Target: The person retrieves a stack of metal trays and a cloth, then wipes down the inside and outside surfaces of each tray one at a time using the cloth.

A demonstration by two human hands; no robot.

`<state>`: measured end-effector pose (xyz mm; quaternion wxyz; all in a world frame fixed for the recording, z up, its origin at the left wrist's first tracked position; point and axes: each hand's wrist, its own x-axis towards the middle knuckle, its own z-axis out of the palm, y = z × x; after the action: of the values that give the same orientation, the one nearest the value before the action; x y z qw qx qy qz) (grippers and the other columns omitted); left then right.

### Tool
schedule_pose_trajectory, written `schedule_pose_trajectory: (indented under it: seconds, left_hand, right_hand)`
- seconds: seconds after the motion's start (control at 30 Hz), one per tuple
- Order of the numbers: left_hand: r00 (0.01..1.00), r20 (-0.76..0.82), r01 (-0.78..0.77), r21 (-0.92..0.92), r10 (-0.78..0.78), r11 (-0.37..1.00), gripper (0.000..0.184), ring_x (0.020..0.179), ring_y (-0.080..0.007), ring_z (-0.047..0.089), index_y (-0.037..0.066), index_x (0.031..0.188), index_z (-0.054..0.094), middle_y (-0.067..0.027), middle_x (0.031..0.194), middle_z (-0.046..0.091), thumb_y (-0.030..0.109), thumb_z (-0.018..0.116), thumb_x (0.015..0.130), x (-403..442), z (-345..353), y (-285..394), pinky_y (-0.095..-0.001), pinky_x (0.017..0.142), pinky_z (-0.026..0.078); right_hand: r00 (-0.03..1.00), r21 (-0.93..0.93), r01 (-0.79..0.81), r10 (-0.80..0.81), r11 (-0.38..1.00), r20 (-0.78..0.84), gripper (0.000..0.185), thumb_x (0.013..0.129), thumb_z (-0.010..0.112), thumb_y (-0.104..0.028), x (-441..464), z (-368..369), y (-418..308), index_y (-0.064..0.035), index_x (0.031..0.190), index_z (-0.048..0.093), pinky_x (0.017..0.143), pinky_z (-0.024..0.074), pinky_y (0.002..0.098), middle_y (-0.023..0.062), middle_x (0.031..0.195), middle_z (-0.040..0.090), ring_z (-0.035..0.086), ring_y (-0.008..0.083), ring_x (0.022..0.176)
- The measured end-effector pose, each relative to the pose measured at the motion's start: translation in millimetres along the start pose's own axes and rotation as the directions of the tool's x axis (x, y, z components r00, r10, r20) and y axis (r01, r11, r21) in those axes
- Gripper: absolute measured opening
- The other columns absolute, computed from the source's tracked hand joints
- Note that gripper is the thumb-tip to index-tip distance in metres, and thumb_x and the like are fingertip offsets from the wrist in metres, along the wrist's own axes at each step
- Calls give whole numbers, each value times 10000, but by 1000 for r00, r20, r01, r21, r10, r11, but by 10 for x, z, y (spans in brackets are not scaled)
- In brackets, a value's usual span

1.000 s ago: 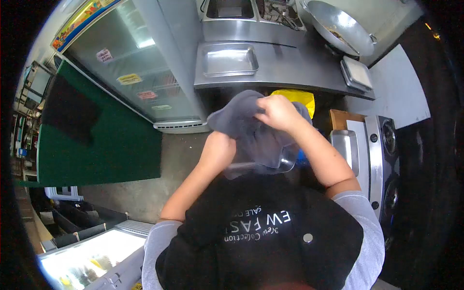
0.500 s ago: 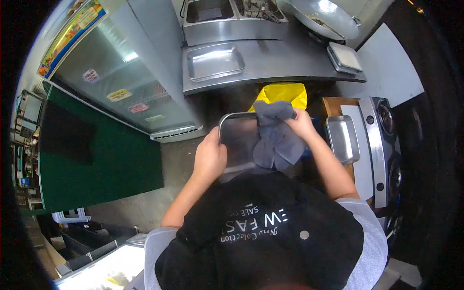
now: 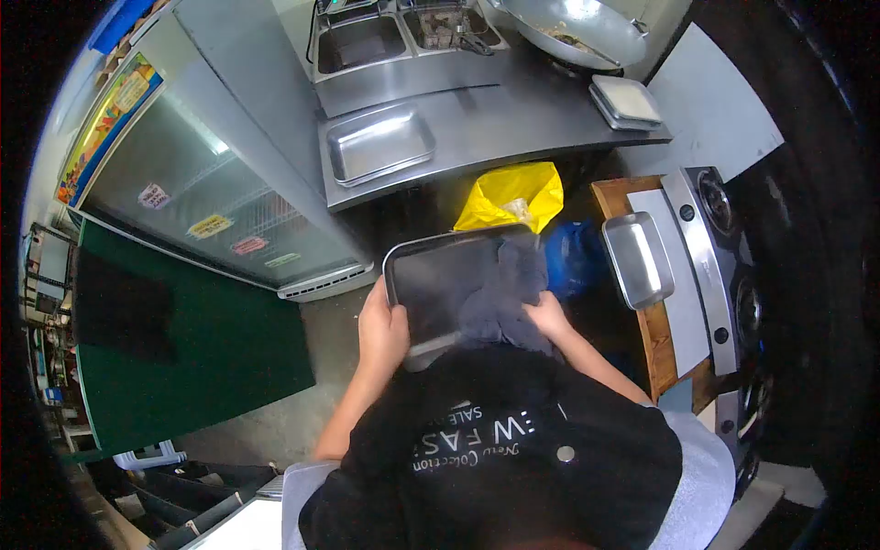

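Observation:
My left hand (image 3: 382,328) grips the left rim of a rectangular metal tray (image 3: 440,275), thumb over the edge and fingers underneath. The tray is held in front of my body, its inside facing up. A dark grey cloth (image 3: 513,289) lies over the tray's right part and hangs down its near right side. Closed on the cloth at the tray's right edge is my right hand (image 3: 548,318); some of its fingers are hidden by the fabric.
Ahead, a steel counter (image 3: 495,119) bears another metal tray (image 3: 380,145), stacked lidded trays (image 3: 625,101) and a wok (image 3: 577,37). Below it hangs a yellow bag (image 3: 513,197). On the right, a metal pan (image 3: 639,261) rests beside a gas stove (image 3: 701,266). A glass-door fridge (image 3: 229,183) stands left.
My right hand has moved down and toward my body with the cloth, from the tray's far right corner. The view has shifted slightly; my left hand keeps its hold.

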<state>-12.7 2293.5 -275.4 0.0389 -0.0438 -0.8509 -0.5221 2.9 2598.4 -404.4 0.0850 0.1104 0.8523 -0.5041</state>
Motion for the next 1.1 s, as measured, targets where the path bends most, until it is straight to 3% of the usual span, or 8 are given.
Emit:
schedule_pose_trajectory:
  seconds: [0.1, 0.2, 0.3, 0.5, 0.57, 0.8, 0.87, 1.1]
  left_hand:
    - [995, -53, -84, 20, 85, 996, 513, 1097, -397, 573, -13, 1281, 485, -260, 1128, 601, -31, 438, 770, -38, 49, -231, -401, 962, 429]
    - [1000, 14, -15, -220, 19, 975, 660, 1220, -345, 507, 12, 1397, 373, -224, 1352, 484, 44, 654, 801, 87, -8, -447, -377, 1004, 410]
    - [987, -155, -52, -79, 39, 996, 796, 1229, -289, 484, 57, 1453, 308, -167, 1389, 458, 82, 705, 764, 240, -437, 196, -357, 1011, 389]
    - [926, 161, -374, 260, 342, 890, 735, 1149, -291, 558, 42, 1377, 441, -166, 1290, 545, 146, 752, 720, 697, -550, 720, -364, 990, 426]
    - [910, 262, -358, 108, 321, 928, 608, 1057, -355, 593, 1, 1269, 516, -208, 1113, 620, 174, 686, 711, 819, -419, 790, -376, 914, 462]
    - [973, 104, -212, 67, 205, 975, 618, 968, -404, 621, 37, 1348, 462, -245, 1021, 650, -45, 516, 738, 716, -332, 755, -382, 873, 472]
    - [987, 89, -143, 130, 132, 981, 632, 1005, -425, 607, 50, 1370, 441, -254, 1054, 645, -93, 482, 756, 591, -356, 752, -396, 867, 475]
    - [989, 54, -144, 210, 136, 967, 453, 961, -363, 655, 24, 1216, 591, -257, 1020, 657, -89, 414, 814, 559, -261, 497, -357, 884, 475]
  right_hand:
    - [995, -141, -81, 71, 987, -75, 321, 763, 671, -162, 71, -209, -390, 73, 976, 626, 766, 517, 420, 262, 955, 667, 656, 386, 896]
    - [957, -310, 120, -193, 943, -215, 287, 758, 670, -172, 361, -466, -884, 99, 845, 636, 717, 510, 456, 313, 868, 632, 629, 451, 850]
    - [897, -655, 203, -406, 728, -172, 219, 731, 679, -153, 562, -787, -1443, 57, 760, 624, 759, 495, 499, 277, 837, 627, 609, 445, 853]
    - [719, -774, 589, -587, 232, 372, 143, 678, 614, -91, 671, -944, -2601, -13, 789, 660, 770, 510, 473, 199, 811, 662, 643, 376, 822]
    - [642, -709, 678, -624, 193, 445, 130, 619, 612, -53, 694, -947, -2843, -6, 738, 631, 736, 488, 480, 200, 767, 634, 617, 397, 801]
    - [559, -552, 789, -688, 271, 462, 231, 597, 604, -55, 731, -862, -3048, -17, 815, 672, 722, 504, 447, 201, 771, 640, 615, 408, 781]
    - [645, -363, 762, -680, 536, 349, 243, 687, 639, -125, 835, -729, -2779, -54, 905, 719, 781, 511, 430, 200, 889, 677, 644, 393, 863]
    - [831, -6, 536, -526, 844, 178, 263, 771, 653, -165, 1123, -342, -2014, -34, 996, 693, 781, 507, 367, 191, 925, 690, 678, 318, 840]
